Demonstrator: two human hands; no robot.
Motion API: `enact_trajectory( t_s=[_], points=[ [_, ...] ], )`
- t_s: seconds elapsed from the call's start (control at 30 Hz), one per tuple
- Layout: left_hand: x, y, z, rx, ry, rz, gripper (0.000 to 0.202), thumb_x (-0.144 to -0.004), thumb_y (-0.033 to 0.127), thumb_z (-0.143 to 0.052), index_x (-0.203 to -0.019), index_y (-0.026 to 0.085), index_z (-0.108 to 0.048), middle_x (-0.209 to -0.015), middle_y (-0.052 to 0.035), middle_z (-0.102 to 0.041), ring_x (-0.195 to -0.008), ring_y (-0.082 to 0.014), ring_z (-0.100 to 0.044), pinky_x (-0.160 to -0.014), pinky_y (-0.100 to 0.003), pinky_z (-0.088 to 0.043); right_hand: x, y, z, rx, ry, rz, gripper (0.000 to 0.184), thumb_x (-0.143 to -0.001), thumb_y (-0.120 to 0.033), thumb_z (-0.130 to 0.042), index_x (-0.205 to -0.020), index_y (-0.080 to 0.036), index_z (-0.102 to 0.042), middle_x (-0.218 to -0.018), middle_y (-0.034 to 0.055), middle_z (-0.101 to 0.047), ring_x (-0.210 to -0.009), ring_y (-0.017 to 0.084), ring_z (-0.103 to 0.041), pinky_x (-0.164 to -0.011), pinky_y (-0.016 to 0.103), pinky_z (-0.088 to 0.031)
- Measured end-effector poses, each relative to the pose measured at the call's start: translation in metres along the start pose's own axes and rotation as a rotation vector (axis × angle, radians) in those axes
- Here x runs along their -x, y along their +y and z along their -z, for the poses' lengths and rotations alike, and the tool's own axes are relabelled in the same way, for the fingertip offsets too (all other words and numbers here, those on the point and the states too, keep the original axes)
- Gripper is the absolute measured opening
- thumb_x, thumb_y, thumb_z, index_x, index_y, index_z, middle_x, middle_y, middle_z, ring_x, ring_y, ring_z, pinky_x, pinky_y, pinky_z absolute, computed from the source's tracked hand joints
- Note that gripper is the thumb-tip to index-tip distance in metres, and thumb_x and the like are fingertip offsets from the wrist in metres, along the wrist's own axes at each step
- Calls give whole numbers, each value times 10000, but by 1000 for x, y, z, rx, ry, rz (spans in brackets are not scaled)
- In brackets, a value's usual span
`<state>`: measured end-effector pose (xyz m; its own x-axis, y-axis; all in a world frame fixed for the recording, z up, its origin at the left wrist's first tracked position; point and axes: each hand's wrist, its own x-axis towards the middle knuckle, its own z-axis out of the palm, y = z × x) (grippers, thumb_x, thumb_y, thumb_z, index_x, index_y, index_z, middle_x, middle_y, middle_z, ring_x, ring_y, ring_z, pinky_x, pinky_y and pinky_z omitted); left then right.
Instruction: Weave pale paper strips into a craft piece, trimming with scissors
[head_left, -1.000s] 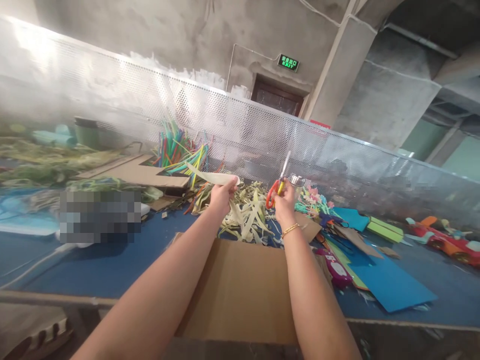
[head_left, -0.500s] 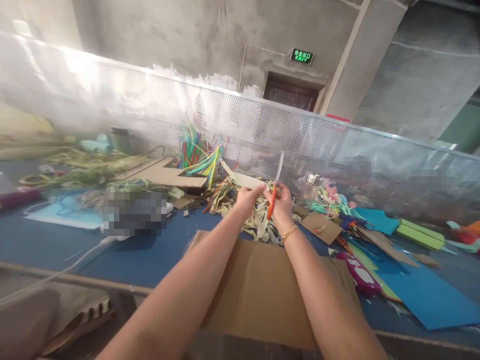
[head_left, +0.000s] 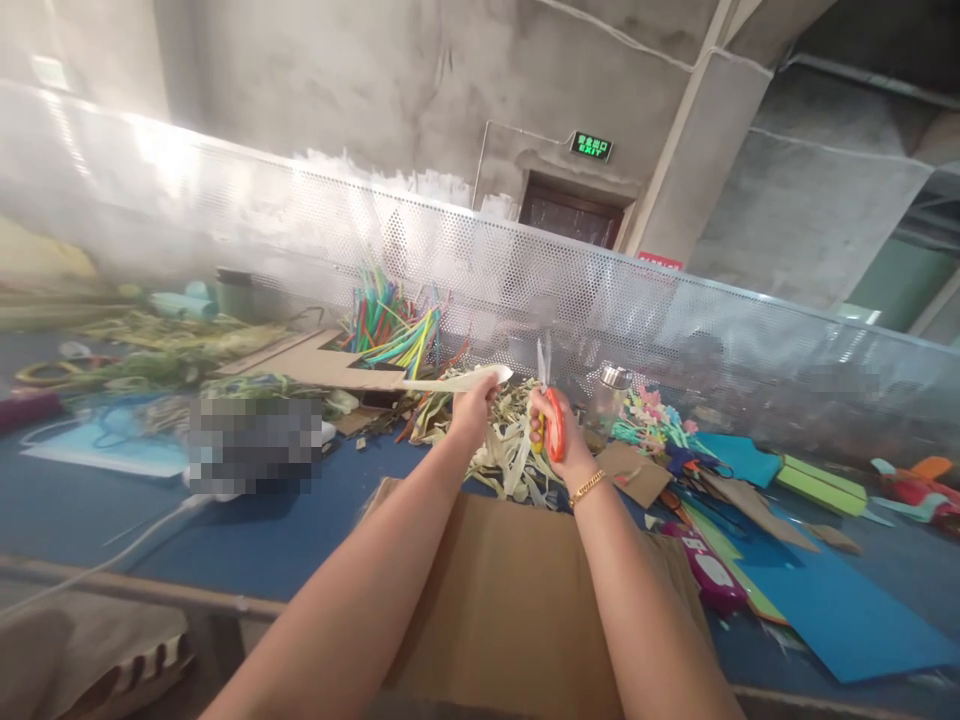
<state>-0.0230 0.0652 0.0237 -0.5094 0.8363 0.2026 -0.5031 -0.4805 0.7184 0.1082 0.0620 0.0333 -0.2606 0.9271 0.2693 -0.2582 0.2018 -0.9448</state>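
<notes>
My left hand (head_left: 472, 410) is closed on a pale, husk-like strip (head_left: 435, 384), which lies nearly level and juts out past both sides of the fingers. To its right, my right hand (head_left: 576, 445) grips a pair of scissors (head_left: 555, 432) with red-orange and yellow on the handles. The blades point up and stand slightly apart, clear of the strip. Below and between both hands is a loose heap of pale, dry-looking strips (head_left: 517, 465). A brown cardboard piece (head_left: 502, 590) lies under my forearms at the table's near edge.
Colourful pipe-cleaner-like sticks (head_left: 382, 320) stand behind on the left, beside a cut cardboard sheet (head_left: 300, 365). At right are a lidded jar (head_left: 609, 395), blue sheets (head_left: 847, 600) and a purple case (head_left: 709, 570). A white cable (head_left: 142, 545) crosses the left side. A perforated metal screen (head_left: 465, 250) backs the table.
My hands have moved apart. The strip has swung from slanting to nearly level, away from the scissors. The scissors have turned, so their handles and two blades show more plainly.
</notes>
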Motion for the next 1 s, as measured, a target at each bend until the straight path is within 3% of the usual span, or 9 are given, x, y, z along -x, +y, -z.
enact_trajectory(
  t_s=[0.13,0.33,0.83,1.0],
  points=[
    [-8,6,6,47,89,-44,232,-656,312,-737,-712,142,-590,-540,45,-488,-445,-43,-357,-424,-185,-221,7,0,3,192,-105,-80,428,-620,-454,-791,-885,-220,-549,-666,-53,-525,-473,59,-423,-378,158,-281],
    [-10,3,9,25,76,-91,235,-662,319,-738,-727,143,-596,-577,46,-513,-446,-34,-331,-428,-182,-229,7,8,-1,301,-149,-69,445,-607,-451,-802,-928,-203,-619,-627,-48,-533,-451,54,-398,-386,166,-262],
    [-6,0,7,-68,7,-23,230,-658,320,-746,-652,144,-598,-516,51,-436,-431,-39,-275,-419,-199,-208,1,14,1,260,-104,-81,434,-612,-475,-786,-918,-212,-623,-569,-60,-530,-375,49,-359,-324,171,-251],
    [-7,2,6,-68,5,-28,221,-641,315,-749,-673,139,-618,-557,35,-499,-435,-35,-272,-410,-191,-186,4,11,-2,236,-84,-111,459,-593,-470,-804,-922,-200,-630,-528,-57,-527,-362,58,-370,-320,181,-241]
  ],
)
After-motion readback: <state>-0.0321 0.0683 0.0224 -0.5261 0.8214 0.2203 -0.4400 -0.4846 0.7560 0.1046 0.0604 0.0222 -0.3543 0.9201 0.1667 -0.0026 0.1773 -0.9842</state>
